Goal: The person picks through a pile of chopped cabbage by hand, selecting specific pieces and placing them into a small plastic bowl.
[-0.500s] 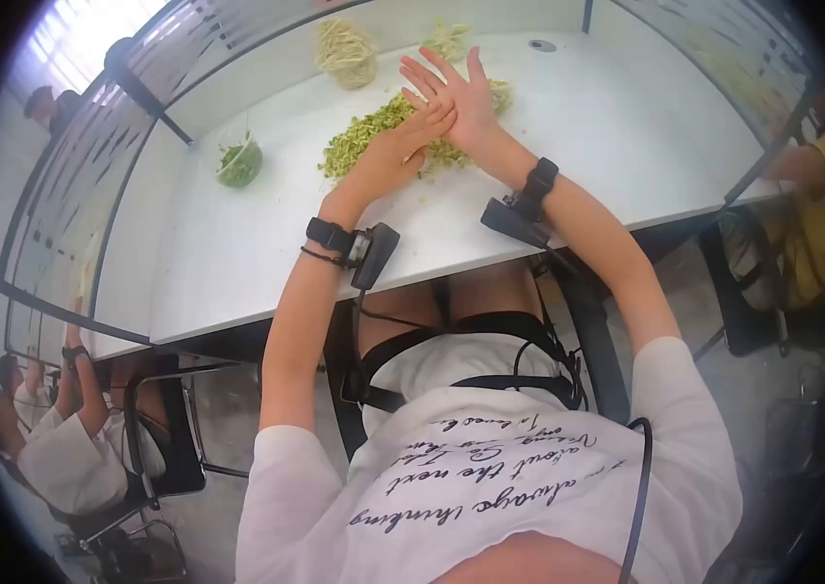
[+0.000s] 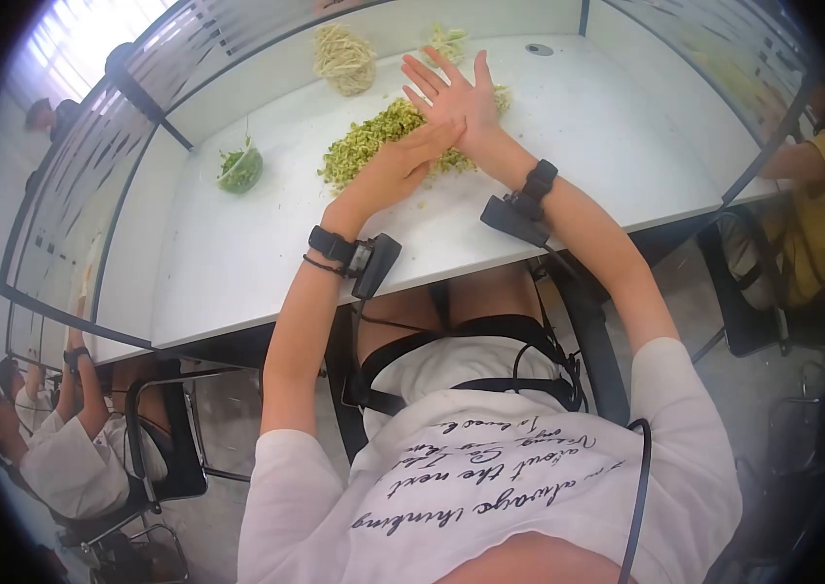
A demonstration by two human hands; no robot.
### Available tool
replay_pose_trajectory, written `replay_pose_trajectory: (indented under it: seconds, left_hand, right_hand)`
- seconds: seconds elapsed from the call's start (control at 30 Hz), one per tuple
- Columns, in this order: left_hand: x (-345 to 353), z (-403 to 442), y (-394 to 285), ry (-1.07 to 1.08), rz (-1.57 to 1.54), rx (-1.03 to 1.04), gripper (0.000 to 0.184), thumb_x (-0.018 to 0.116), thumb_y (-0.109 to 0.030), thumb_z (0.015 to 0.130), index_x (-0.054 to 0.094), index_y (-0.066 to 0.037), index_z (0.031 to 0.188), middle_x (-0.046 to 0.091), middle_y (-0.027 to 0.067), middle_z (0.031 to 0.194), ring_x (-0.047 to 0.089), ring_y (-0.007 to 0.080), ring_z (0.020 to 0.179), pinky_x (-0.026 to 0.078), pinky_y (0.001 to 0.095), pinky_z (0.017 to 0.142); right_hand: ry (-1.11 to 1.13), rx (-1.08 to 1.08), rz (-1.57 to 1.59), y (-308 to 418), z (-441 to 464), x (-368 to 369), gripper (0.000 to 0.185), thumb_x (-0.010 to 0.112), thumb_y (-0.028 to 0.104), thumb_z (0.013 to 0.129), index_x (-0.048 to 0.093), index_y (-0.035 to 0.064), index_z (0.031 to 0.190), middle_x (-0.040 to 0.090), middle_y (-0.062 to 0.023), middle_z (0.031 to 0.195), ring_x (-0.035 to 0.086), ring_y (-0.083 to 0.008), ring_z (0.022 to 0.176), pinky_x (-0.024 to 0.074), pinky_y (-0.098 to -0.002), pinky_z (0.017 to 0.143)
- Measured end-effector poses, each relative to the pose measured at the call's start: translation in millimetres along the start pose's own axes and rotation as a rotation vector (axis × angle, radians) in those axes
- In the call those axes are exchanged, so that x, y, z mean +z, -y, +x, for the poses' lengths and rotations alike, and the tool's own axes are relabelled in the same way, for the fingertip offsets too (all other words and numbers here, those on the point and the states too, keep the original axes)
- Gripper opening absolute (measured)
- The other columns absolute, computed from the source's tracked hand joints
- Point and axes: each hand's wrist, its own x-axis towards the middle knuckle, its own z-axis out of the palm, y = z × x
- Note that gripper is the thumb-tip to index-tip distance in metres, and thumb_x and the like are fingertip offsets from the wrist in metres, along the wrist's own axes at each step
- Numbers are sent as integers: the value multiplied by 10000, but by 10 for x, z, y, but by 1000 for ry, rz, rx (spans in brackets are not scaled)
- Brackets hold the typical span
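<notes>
My right hand (image 2: pixel 466 109) is held palm up over the table, its fingers spread and nothing in it. Across the base of that palm, near the wrist, lies my left hand (image 2: pixel 395 173) with its fingers stretched out flat. Beneath and beside both hands spreads a pile of chopped green pieces (image 2: pixel 352 154), which look like cut vegetable; the hands hide part of it. Each wrist wears a black strap with a small black device.
A heap of pale strands (image 2: pixel 344 60) and a smaller pale-green heap (image 2: pixel 447 41) lie at the back. At left stands a clear bowl (image 2: pixel 240 169) with green bits. Low partitions edge the white table (image 2: pixel 617 127). Other people sit on both sides.
My left hand has slid across my right palm, from near the base of the fingers toward the wrist. The piles and the bowl stay where they were.
</notes>
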Motion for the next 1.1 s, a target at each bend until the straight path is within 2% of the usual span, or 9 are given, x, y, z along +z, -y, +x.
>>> replay_pose_trajectory:
  seconds: [0.13,0.23,0.3,0.4,0.5,0.6,0.7,0.9,1.1]
  left_hand:
    - [28,27,99,16,222,67,666,423,85,771,334,-129,1395,329,56,1440,310,277,1318,235,412,1106]
    - [38,15,134,1,336,33,678,420,72,775,295,-123,1413,310,83,1446,290,279,1328,183,450,1120]
    - [39,16,177,-27,391,-14,691,419,71,774,275,-126,1420,301,90,1450,290,274,1329,194,454,1116]
    - [49,12,225,-63,447,-50,709,422,74,764,264,-128,1425,292,94,1453,289,271,1330,208,451,1112]
    - [51,-4,218,-87,497,-74,721,430,77,750,267,-122,1423,285,84,1458,292,267,1329,225,440,1107]
    - [37,7,274,-110,509,-115,729,439,81,735,272,-111,1419,277,72,1464,296,259,1329,242,425,1102]
    - [7,4,361,-154,543,-144,730,441,86,727,276,-97,1414,275,64,1466,302,247,1328,255,415,1098]
    - [13,-15,434,-266,632,-201,619,461,57,764,347,-38,1365,386,98,1399,364,240,1292,280,410,1077]
    - [-53,-58,470,-277,430,-153,562,435,48,792,392,-61,1343,418,93,1376,402,270,1259,314,384,1068]
  right_hand:
    - [20,37,-11,5,-27,17,831,275,679,870,180,60,1416,330,-253,1381,324,-314,1306,251,-408,1096]
    - [-5,111,13,8,-53,40,856,272,687,865,128,63,1433,307,-282,1383,321,-335,1306,261,-414,1090]
    - [-13,160,-1,-9,-69,51,911,266,696,858,67,20,1435,278,-320,1381,312,-361,1307,251,-425,1089]
    - [-34,260,58,-39,-37,38,916,226,686,869,94,-44,1407,264,-324,1387,264,-384,1327,226,-453,1098]
    - [-16,303,86,-54,-23,6,1011,278,716,840,106,-130,1367,277,-340,1369,322,-382,1289,255,-432,1084]
    - [37,378,43,-46,-22,-8,1018,310,727,825,219,-165,1307,292,-320,1369,352,-358,1270,277,-417,1076]
    - [-14,375,-4,-49,-57,60,989,283,685,862,151,-179,1326,203,-305,1421,276,-351,1322,244,-412,1094]
    - [68,383,-36,-38,-80,79,1005,314,667,868,95,-193,1339,172,-300,1432,222,-354,1346,211,-409,1113]
    - [46,331,-1,-18,-82,58,982,311,636,888,64,-200,1339,135,-316,1435,189,-364,1356,186,-414,1121]
